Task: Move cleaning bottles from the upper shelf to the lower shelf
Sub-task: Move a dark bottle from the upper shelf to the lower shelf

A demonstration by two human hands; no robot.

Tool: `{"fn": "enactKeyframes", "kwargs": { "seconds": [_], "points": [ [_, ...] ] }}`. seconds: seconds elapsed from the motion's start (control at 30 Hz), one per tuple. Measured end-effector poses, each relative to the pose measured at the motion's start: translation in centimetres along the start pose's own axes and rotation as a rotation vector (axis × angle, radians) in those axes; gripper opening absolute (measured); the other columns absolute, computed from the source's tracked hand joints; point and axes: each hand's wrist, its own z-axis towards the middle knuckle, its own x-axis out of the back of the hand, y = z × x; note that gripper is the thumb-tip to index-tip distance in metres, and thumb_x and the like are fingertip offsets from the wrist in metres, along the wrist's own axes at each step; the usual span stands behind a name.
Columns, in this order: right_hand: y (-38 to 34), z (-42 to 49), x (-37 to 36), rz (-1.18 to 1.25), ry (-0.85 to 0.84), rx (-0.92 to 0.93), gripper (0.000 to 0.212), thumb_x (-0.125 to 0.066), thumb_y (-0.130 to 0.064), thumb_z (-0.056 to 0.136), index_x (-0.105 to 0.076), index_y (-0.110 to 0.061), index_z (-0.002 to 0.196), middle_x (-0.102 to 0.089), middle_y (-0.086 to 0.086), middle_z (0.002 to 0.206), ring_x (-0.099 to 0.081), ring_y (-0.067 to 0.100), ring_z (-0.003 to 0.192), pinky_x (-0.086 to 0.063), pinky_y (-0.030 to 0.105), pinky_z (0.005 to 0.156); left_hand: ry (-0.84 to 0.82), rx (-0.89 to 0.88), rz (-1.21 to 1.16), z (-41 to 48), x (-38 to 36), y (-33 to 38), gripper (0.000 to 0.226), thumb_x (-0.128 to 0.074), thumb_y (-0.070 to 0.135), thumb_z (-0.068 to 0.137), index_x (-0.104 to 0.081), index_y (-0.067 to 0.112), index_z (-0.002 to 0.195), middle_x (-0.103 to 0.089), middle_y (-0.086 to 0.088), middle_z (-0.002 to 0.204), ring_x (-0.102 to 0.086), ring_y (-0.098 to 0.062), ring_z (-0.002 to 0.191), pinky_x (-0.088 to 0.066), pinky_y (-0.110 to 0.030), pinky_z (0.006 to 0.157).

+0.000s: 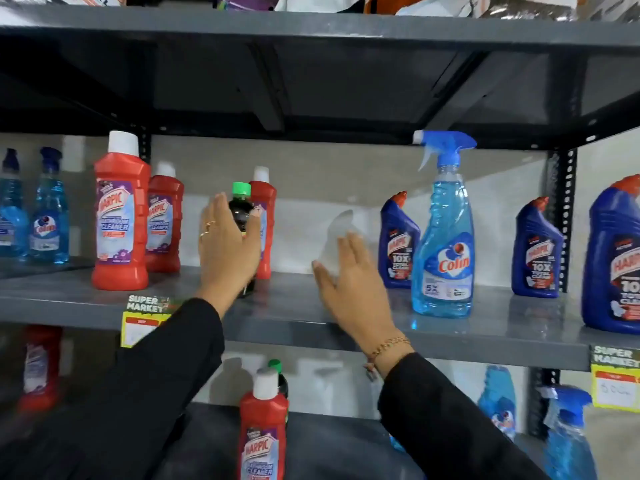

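A dark bottle with a green cap (240,207) stands on the grey upper shelf (502,329). My left hand (228,251) wraps it, fingers on its left side and thumb on its right. A red Harpic bottle (266,206) stands just behind it. My right hand (356,282) hovers above the shelf's bare middle, fingers apart and blurred, holding nothing. On the lower shelf (329,441) a red Harpic bottle (263,434) stands in front of another green-capped bottle (277,368).
Two red Harpic bottles (121,216) and Colin bottles (48,216) fill the upper shelf's left. A Colin spray bottle (445,244) and blue Harpic bottles (398,247) stand right. Blue spray bottles (568,434) sit lower right. Yellow price tags (142,323) hang on the edge.
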Motion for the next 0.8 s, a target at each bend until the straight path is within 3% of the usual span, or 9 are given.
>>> {"fn": "enactKeyframes", "kwargs": {
  "seconds": [0.07, 0.17, 0.33, 0.4, 0.47, 0.53, 0.63, 0.7, 0.8],
  "points": [
    [-2.5, 0.7, -2.2, 0.148, -0.219, -0.066, 0.057, -0.049, -0.027, 0.092, -0.028, 0.0, 0.137, -0.031, 0.019, 0.149, -0.028, 0.03, 0.138, -0.026, 0.034, 0.111, -0.013, 0.193, -0.131, 1.8, 1.1, -1.3, 0.058, -0.036, 0.037, 0.095, -0.018, 0.012, 0.143, -0.023, -0.012, 0.154, -0.02, -0.027, 0.142, -0.019, -0.042, 0.114],
    [-6.0, 2.8, -6.1, 0.306, -0.361, -0.165, 0.047, -0.056, -0.021, 0.087, -0.038, 0.0, 0.126, -0.051, 0.022, 0.129, -0.048, 0.037, 0.12, -0.041, 0.036, 0.095, -0.183, 0.427, -0.316, 4.3, 2.3, -3.8, 0.055, -0.035, 0.037, 0.096, -0.02, 0.013, 0.143, -0.025, -0.008, 0.154, -0.025, -0.026, 0.139, -0.022, -0.043, 0.112],
    [-8.0, 5.5, -9.7, 0.48, -0.4, -0.361, 0.053, -0.057, -0.018, 0.085, -0.031, -0.004, 0.13, -0.054, 0.02, 0.127, -0.053, 0.037, 0.115, -0.045, 0.039, 0.095, -0.378, 0.426, -0.414, 4.0, 2.5, -5.2, 0.042, -0.04, 0.034, 0.096, -0.042, 0.012, 0.132, -0.05, 0.0, 0.129, -0.045, -0.016, 0.111, -0.032, -0.038, 0.1],
    [-7.9, 6.0, -10.2, 0.535, -0.366, -0.421, 0.046, -0.056, -0.016, 0.085, -0.037, -0.006, 0.125, -0.057, 0.018, 0.124, -0.056, 0.035, 0.111, -0.047, 0.038, 0.092, -0.365, 0.427, -0.459, 4.0, 2.3, -5.4, 0.041, -0.043, 0.036, 0.094, -0.046, 0.015, 0.13, -0.056, -0.005, 0.129, -0.051, -0.02, 0.112, -0.035, -0.045, 0.105],
    [-7.7, 5.8, -9.9, 0.542, -0.325, -0.405, 0.042, -0.055, -0.014, 0.086, -0.039, -0.008, 0.124, -0.059, 0.018, 0.121, -0.057, 0.034, 0.108, -0.047, 0.035, 0.086, -0.351, 0.414, -0.45, 3.8, 2.5, -5.3, 0.043, -0.045, 0.037, 0.093, -0.046, 0.016, 0.131, -0.057, -0.006, 0.13, -0.054, -0.021, 0.11, -0.042, -0.044, 0.099],
    [-7.6, 5.0, -8.9, 0.556, -0.245, -0.351, 0.042, -0.057, -0.013, 0.085, -0.041, -0.01, 0.125, -0.061, 0.016, 0.118, -0.057, 0.034, 0.108, -0.044, 0.031, 0.082, -0.321, 0.342, -0.406, 3.4, 2.7, -4.8, 0.045, -0.046, 0.04, 0.092, -0.047, 0.018, 0.131, -0.058, -0.004, 0.129, -0.053, -0.015, 0.108, -0.044, -0.037, 0.092],
    [-7.3, 2.7, -7.5, 0.59, -0.01, -0.193, 0.045, -0.058, -0.017, 0.085, -0.043, -0.018, 0.128, -0.067, 0.012, 0.111, -0.06, 0.031, 0.102, -0.049, 0.035, 0.086, -0.22, 0.139, -0.362, 1.8, 3.3, -2.9, 0.044, -0.044, 0.052, 0.089, -0.052, 0.027, 0.125, -0.063, -0.001, 0.123, -0.058, -0.014, 0.11, -0.048, -0.041, 0.095],
    [-6.9, 0.3, -6.5, 0.629, 0.146, -0.088, 0.051, -0.057, -0.025, 0.085, -0.038, -0.022, 0.133, -0.065, 0.008, 0.113, -0.059, 0.027, 0.102, -0.051, 0.044, 0.089, -0.166, 0.005, -0.351, -0.5, 3.8, -1.2, 0.046, -0.039, 0.054, 0.089, -0.054, 0.027, 0.123, -0.066, 0.001, 0.117, -0.06, -0.009, 0.104, -0.051, -0.03, 0.091],
    [-5.5, -4.2, -4.8, 0.624, 0.316, -0.017, 0.056, -0.056, -0.031, 0.086, -0.036, -0.019, 0.137, -0.058, 0.004, 0.112, -0.055, 0.022, 0.105, -0.05, 0.038, 0.091, -0.143, -0.129, -0.327, -5.2, 4.8, 1.3, 0.042, -0.035, 0.046, 0.094, -0.05, 0.026, 0.128, -0.065, 0.008, 0.113, -0.059, 0.004, 0.1, -0.046, -0.006, 0.078]
  ]
}}
